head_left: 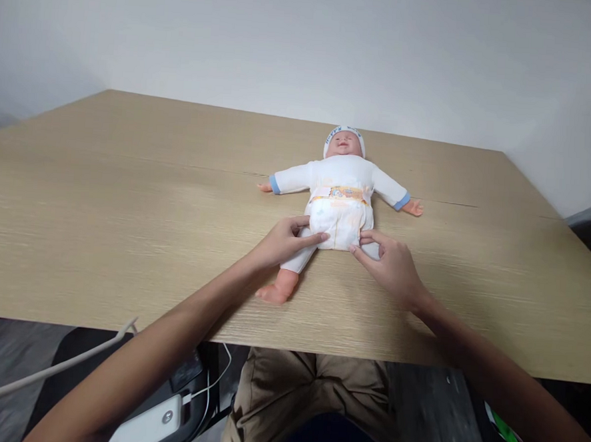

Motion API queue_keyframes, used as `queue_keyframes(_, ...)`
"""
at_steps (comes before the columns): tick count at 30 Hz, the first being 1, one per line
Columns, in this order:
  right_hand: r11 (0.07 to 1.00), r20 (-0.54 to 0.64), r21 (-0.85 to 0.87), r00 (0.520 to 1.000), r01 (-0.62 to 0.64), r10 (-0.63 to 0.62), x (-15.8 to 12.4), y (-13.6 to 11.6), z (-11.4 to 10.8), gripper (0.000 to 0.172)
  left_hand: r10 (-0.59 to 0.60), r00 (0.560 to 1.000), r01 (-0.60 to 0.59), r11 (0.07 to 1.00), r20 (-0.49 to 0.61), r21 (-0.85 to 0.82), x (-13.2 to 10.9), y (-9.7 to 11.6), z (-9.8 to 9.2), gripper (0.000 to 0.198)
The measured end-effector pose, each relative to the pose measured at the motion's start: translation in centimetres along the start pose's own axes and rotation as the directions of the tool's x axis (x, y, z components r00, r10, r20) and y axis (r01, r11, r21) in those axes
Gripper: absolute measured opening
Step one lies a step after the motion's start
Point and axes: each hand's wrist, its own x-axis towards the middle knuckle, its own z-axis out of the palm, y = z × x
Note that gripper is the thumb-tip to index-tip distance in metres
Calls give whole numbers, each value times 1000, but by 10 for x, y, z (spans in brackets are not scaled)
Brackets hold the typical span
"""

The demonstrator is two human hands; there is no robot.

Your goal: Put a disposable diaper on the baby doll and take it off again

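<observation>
A doll (342, 184) lies on its back on a wooden table (127, 191), a little to the 1 o'clock side of the table's middle. Its head points to 12 o'clock and its legs to 6 o'clock, toward the person. Its 2 arms are spread out flat, one to 9 o'clock and one to 3 o'clock. It wears a white cap (345, 132), a white top with blue cuffs and a white diaper (340, 220) with a coloured band across the waist.

The left hand (281, 243) comes in from 7 o'clock and is closed around the doll's thigh just where the leg leaves the diaper. Its fingers are curled over the top of the thigh and its thumb is pressed against the diaper's lower edge. Below this hand the leg runs on toward 7 o'clock and ends in a bare foot (272, 293) resting on the table.

The right hand (393, 267) comes in from 5 o'clock and lies over the doll's other leg, hiding most of it. Its thumb and forefinger meet on the diaper's lower edge at the 5 o'clock corner, pinching it, while the other fingers are loosely bent behind.

Both hands sit just beside each other, with the diaper's crotch between them.

Under the table's near edge show tan trousers (285, 387), and at 7 o'clock a white cable (56, 366) and a white charger (147, 425).
</observation>
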Motion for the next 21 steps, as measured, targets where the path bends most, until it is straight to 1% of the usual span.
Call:
queue_keyframes(2, 1000, -5, 12, 1000, -17, 17, 0, 0, 1, 23, 12, 1000, -12, 1000, -16, 1, -2, -1, 2, 43)
queue_keyframes(5, 996, -55, 50, 996, -70, 72, 0, 1, 2, 32, 36, 999, -36, 999, -40, 8, -3, -3, 3, 39)
queue_keyframes(7, 995, -71, 51, 993, -88, 92, -1, 2, 2, 34, 45, 998, -45, 999, -44, 18, -4, -4, 4, 38)
queue_keyframes(9, 997, -70, 21, 995, -73, 75, -1, 2, 2, 30, 45, 998, -44, 999, -44, 20, -4, -3, 4, 37)
queue_keyframes(11, 999, -78, -32, 996, -34, 31, -2, 2, 2, 25, 40, 998, -39, 999, -50, 15, -6, -2, 4, 36)
queue_keyframes(15, 988, -89, -153, 995, 35, -49, -3, 1, 4, 21, 43, 996, -41, 999, -72, 22, -7, -1, 6, 35)
queue_keyframes(17, 986, -58, -159, 997, 49, -59, -2, 1, 5, 21, 51, 996, -50, 998, -75, 25, -7, -1, 7, 36)
queue_keyframes(21, 990, 9, -111, 996, 87, -87, 1, -1, 8, 19, 40, 997, -40, 999, -60, 5, -4, -2, 7, 41)
